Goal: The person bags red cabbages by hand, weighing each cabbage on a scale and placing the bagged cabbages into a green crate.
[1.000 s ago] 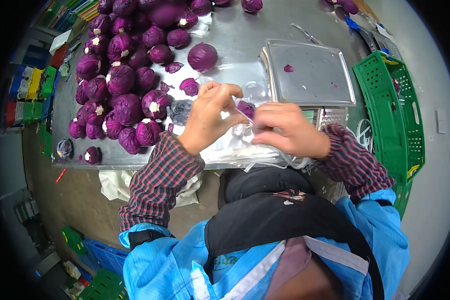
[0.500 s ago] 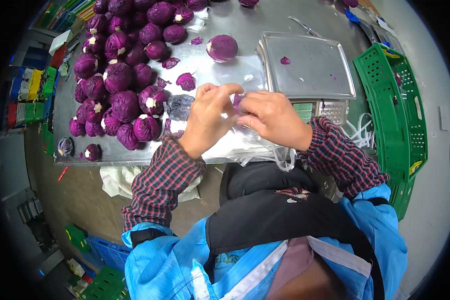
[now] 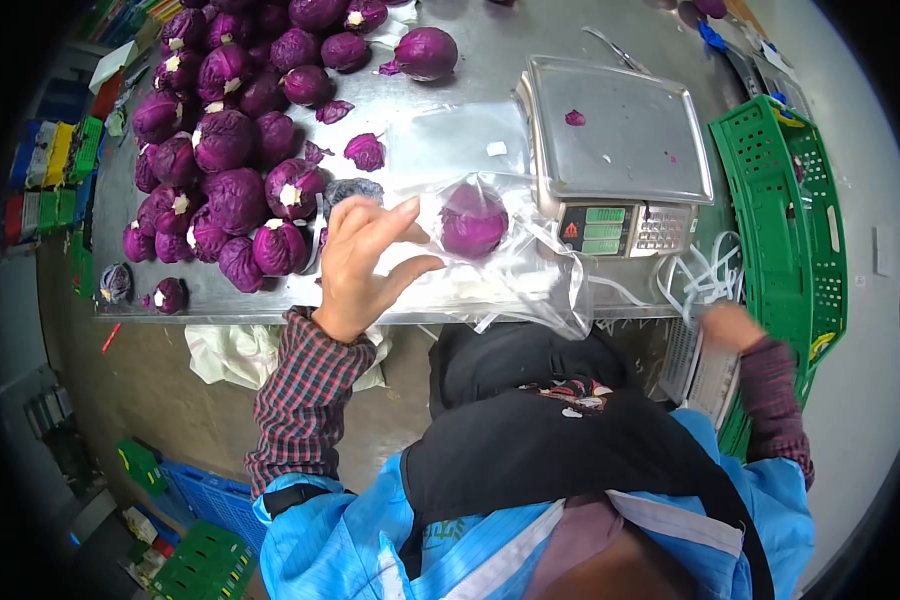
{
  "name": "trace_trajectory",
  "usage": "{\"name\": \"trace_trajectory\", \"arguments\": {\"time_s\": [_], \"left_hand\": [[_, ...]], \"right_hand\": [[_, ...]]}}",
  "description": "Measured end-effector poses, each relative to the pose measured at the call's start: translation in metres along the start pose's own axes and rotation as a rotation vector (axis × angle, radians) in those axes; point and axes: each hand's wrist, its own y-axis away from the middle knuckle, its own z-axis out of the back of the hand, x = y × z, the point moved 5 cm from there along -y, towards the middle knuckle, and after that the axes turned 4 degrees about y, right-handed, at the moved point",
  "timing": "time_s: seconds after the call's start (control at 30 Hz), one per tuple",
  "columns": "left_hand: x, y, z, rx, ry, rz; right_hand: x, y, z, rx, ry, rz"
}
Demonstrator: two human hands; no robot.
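A red cabbage [image 3: 473, 220] sits inside a clear plastic bag [image 3: 555, 290] on the metal table, in front of the scale. Just left of it is my left hand [image 3: 362, 262], with thumb and fingers apart and nothing between them. Far to the right, my right hand [image 3: 732, 328] is smeared by motion beside a tangle of white strips [image 3: 705, 275], above a pale basket [image 3: 682, 360] at the table's edge. Its fingers do not show clearly.
Many red cabbages [image 3: 235, 200] are heaped on the left of the metal table [image 3: 370, 312]. A scale [image 3: 620, 130] with a steel pan stands behind the bag. On the right is a green crate [image 3: 775, 240]. Loose purple leaves [image 3: 364, 152] lie near the heap.
Both hands have parted from the bagged cabbage. My left hand drew back to the left and opened; my right hand swung far right and down to the white strips.
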Motion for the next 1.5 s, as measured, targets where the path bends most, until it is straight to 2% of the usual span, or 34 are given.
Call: {"name": "trace_trajectory", "arguments": {"time_s": [0.03,0.07,0.1,0.13,0.17,0.23,0.3,0.33,0.4,0.43,0.5,0.57,0.6,0.63,0.67,0.7,0.73,0.77,0.83,0.9,0.97,1.0,1.03,1.07,1.1,1.17,1.23,1.27,1.3,1.33,1.37,1.4,1.47,1.5], "left_hand": [[0.002,0.005,-0.005,0.002,-0.001,0.003],[0.007,0.009,-0.004,-0.160,0.132,0.070],[0.015,0.015,-0.002,-0.329,0.259,0.142],[0.028,0.024,-0.005,-0.293,0.319,0.281],[0.031,0.031,-0.011,-0.277,0.318,0.289],[0.057,0.049,-0.035,-0.099,0.324,0.616],[0.060,0.047,-0.055,-0.038,0.340,0.586],[0.063,0.046,-0.065,-0.044,0.393,0.571],[0.066,0.052,-0.082,-0.058,0.448,0.563],[0.069,0.056,-0.086,-0.149,0.540,0.637],[0.072,0.063,-0.086,-0.249,0.632,0.709],[0.079,0.079,-0.076,-0.484,0.780,0.934],[0.082,0.094,-0.079,-0.607,0.959,0.978],[0.080,0.106,-0.077,-0.608,0.954,0.980],[0.076,0.126,-0.085,-0.543,1.028,1.213],[0.068,0.148,-0.093,-0.470,1.096,1.453],[0.064,0.164,-0.096,-0.449,1.024,1.551],[0.056,0.152,-0.080,-0.454,0.371,1.254],[0.023,0.104,-0.063,-0.497,0.075,0.848],[0.007,0.048,-0.081,0.058,0.060,0.419],[0.022,0.054,-0.116,0.419,-0.091,0.503],[0.036,0.072,-0.133,0.460,-0.003,0.597],[0.041,0.070,-0.132,0.458,0.001,0.582],[0.046,0.069,-0.131,0.443,0.116,0.596],[0.047,0.072,-0.131,0.436,0.237,0.615],[0.050,0.072,-0.129,0.453,0.257,0.566],[0.062,0.076,-0.134,0.488,0.296,0.661],[0.075,0.084,-0.134,0.465,0.388,0.738],[0.087,0.090,-0.136,0.448,0.479,0.814],[0.081,0.080,-0.136,0.523,0.930,1.263],[0.092,0.092,-0.140,0.473,1.081,1.342],[0.106,0.105,-0.136,0.570,1.007,1.363],[0.091,0.080,-0.115,0.463,1.024,1.478],[0.109,0.087,-0.121,0.457,1.271,1.345]], "right_hand": [[0.036,-0.003,0.007,0.204,0.152,-0.009],[0.061,-0.021,0.047,0.094,-0.065,-0.053],[0.068,-0.045,0.067,-0.234,-0.395,-0.016],[0.083,-0.062,0.109,-0.515,-0.612,-0.048],[0.103,-0.068,0.162,-0.677,-0.886,0.049],[0.136,-0.097,0.208,-0.869,-1.262,0.338],[0.156,-0.119,0.227,-1.021,-1.109,0.445],[0.162,-0.126,0.227,-1.016,-1.110,0.442],[0.173,-0.131,0.227,-1.012,-1.182,0.628],[0.175,-0.132,0.227,-1.005,-1.178,0.631],[0.168,-0.142,0.219,-0.874,-1.571,0.453],[0.156,-0.150,0.209,-0.888,-1.689,0.382],[0.150,-0.156,0.196,-0.806,-1.947,0.274],[0.148,-0.162,0.184,-0.708,-2.197,0.153],[0.157,-0.159,0.172,-0.603,-2.234,0.052],[0.163,-0.158,0.160,-0.592,-2.236,0.050],[0.172,-0.162,0.141,-0.457,-2.301,-0.003],[0.180,-0.164,0.126,-0.325,-2.361,-0.058],[0.185,-0.162,0.122,-0.311,-2.348,-0.050],[0.189,-0.159,0.129,-0.254,-2.245,-0.003],[0.189,-0.157,0.133,-0.207,-2.189,-0.007],[0.179,-0.143,0.157,-0.615,-1.664,-0.095],[0.175,-0.124,0.185,-0.938,-1.097,-0.177],[0.177,-0.114,0.206,-1.162,-0.800,0.000],[0.177,-0.113,0.212,-1.159,-0.803,-0.027],[0.212,-0.121,0.239,-1.066,-0.491,0.350],[0.230,-0.180,0.203,-0.572,-0.852,0.437],[0.233,-0.207,0.188,-0.611,-1.137,0.526],[0.222,-0.197,0.200,-0.294,-1.245,0.300],[0.230,-0.216,0.185,-0.084,-1.484,0.274],[0.240,-0.223,0.179,-0.137,-1.703,0.336],[0.234,-0.211,0.193,-0.177,-1.573,0.353],[0.208,-0.176,0.207,-0.097,-1.757,0.448],[0.189,-0.149,0.217,-0.012,-1.837,0.524]]}}
